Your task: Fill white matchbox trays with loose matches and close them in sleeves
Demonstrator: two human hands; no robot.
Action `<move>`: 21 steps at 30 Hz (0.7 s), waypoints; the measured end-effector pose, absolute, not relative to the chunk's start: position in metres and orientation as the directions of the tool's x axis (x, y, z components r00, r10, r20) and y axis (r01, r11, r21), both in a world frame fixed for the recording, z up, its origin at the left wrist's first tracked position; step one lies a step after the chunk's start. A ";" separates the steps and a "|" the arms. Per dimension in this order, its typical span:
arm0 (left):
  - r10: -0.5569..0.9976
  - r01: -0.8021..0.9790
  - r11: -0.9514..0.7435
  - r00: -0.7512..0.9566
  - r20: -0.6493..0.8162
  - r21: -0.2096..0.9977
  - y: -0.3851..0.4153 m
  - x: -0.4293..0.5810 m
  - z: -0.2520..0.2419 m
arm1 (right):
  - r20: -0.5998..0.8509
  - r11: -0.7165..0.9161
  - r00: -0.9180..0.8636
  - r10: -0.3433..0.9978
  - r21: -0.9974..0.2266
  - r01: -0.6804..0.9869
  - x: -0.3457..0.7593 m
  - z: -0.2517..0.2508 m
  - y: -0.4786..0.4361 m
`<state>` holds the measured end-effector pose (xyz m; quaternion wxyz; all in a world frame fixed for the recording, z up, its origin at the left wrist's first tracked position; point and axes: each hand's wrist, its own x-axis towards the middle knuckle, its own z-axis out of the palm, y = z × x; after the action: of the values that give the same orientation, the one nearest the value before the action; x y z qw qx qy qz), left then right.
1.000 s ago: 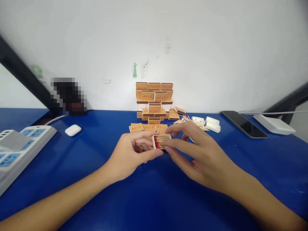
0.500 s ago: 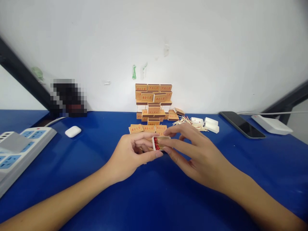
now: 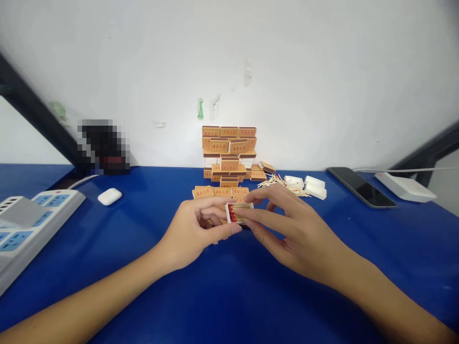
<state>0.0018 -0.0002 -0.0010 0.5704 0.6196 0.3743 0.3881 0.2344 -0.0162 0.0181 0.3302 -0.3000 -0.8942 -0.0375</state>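
Note:
A small open matchbox tray (image 3: 237, 212) full of red-tipped matches sits between my two hands over the blue table (image 3: 229, 296). My left hand (image 3: 195, 229) pinches its left end with thumb and fingers. From the right, my right hand (image 3: 290, 227) grips the tray's other end and far side with its fingertips. Just behind lie three orange matchboxes (image 3: 220, 191) flat on the table. Farther back, a stack of orange matchboxes (image 3: 228, 150) stands against the white wall.
Loose matches (image 3: 276, 180) and white inner trays (image 3: 315, 187) lie right of the stack. A phone (image 3: 360, 186) and a white box (image 3: 405, 186) sit at the far right. A white earbud case (image 3: 109, 196) and a power strip (image 3: 28, 220) are at the left.
Both hands keep hold of the tray almost unmoved; the tray has shifted very slightly to the left and away from me.

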 end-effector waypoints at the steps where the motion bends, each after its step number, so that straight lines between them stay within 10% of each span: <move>1: 0.908 0.021 -0.067 0.416 0.052 0.998 0.000 0.002 -0.001 | 0.611 0.815 -0.604 0.512 -0.123 0.567 0.235 0.017 -0.016; 14: 0.928 0.036 -0.025 0.372 0.010 0.999 -0.001 0.003 -0.001 | 0.624 0.634 -0.407 0.667 -0.188 0.750 0.286 0.041 0.008; 21: 0.931 0.058 -0.019 0.365 -0.003 0.998 0.001 0.004 -0.003 | -0.075 0.173 -0.208 0.975 -0.324 0.930 0.340 0.020 0.041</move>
<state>0.0036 0.0011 -0.0031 0.5667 0.6011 0.4114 0.3850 0.3399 0.0405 0.0196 0.0748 -0.6249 -0.7623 0.1510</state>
